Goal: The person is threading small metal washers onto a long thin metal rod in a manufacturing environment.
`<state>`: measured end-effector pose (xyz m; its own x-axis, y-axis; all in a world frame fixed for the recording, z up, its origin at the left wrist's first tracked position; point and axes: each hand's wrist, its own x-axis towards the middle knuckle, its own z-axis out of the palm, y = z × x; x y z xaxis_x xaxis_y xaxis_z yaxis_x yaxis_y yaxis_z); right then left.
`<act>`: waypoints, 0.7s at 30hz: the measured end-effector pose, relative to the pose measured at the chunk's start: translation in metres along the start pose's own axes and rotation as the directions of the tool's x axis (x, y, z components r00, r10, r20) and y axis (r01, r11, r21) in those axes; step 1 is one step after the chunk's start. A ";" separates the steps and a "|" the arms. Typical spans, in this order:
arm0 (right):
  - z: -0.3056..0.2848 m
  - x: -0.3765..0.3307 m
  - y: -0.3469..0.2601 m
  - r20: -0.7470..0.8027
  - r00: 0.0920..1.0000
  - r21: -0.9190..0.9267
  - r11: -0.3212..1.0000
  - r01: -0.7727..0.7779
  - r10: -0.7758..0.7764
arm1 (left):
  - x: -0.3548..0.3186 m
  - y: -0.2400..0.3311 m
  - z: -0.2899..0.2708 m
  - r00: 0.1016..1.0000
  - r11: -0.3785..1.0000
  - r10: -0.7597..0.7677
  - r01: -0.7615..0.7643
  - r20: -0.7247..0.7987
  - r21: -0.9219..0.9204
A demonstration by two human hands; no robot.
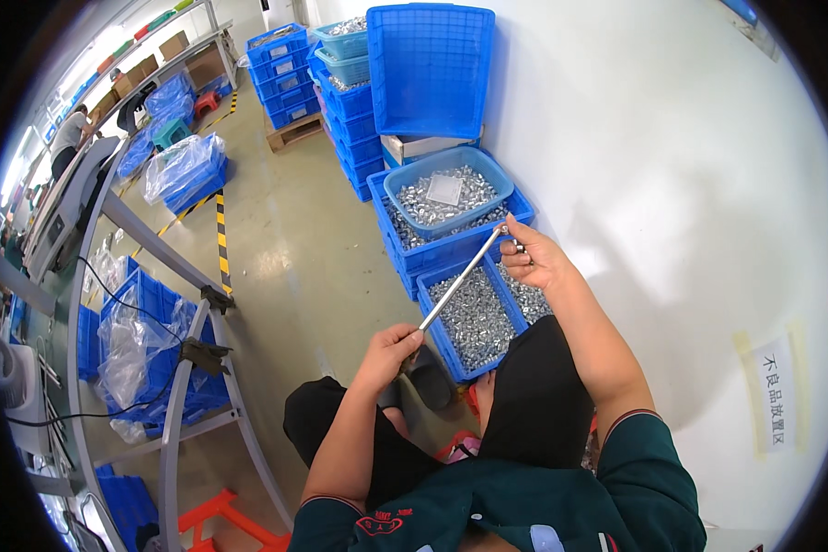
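My left hand (392, 355) is closed round the lower end of a thin silver metal rod (457, 285), which slants up to the right. At the rod's upper end, my right hand (535, 258) pinches the tip between thumb and finger; small metal pieces seem to sit in its curled fingers, too small to name. Below the rod stands a blue crate (474, 317) full of small silver metal parts. Just beyond it, a light blue basin (451, 198) of similar parts, with a white card (444, 189) on top, rests on a larger blue crate.
Stacked blue crates (350, 129) and an upright blue bin (430, 69) stand farther back along the white wall (653, 184). To my left is a grey metal workbench frame (170, 442) with plastic-covered crates (147, 340). An orange stool (230, 520) sits at lower left. Another person (67, 138) works far left.
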<state>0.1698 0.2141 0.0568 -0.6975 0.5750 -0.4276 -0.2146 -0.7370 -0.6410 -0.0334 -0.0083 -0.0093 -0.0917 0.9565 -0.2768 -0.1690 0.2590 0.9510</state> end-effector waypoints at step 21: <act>0.007 -0.001 0.000 -0.043 0.980 -0.363 0.917 0.167 -0.196 | 0.001 -0.006 -0.011 1.000 0.995 0.002 0.000 -0.021 0.096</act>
<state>0.1657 0.2107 0.0621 -0.6119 0.7228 -0.3211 -0.0652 -0.4506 -0.8903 -0.0437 -0.0102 -0.0167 -0.1130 0.9539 -0.2779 -0.0741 0.2708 0.9598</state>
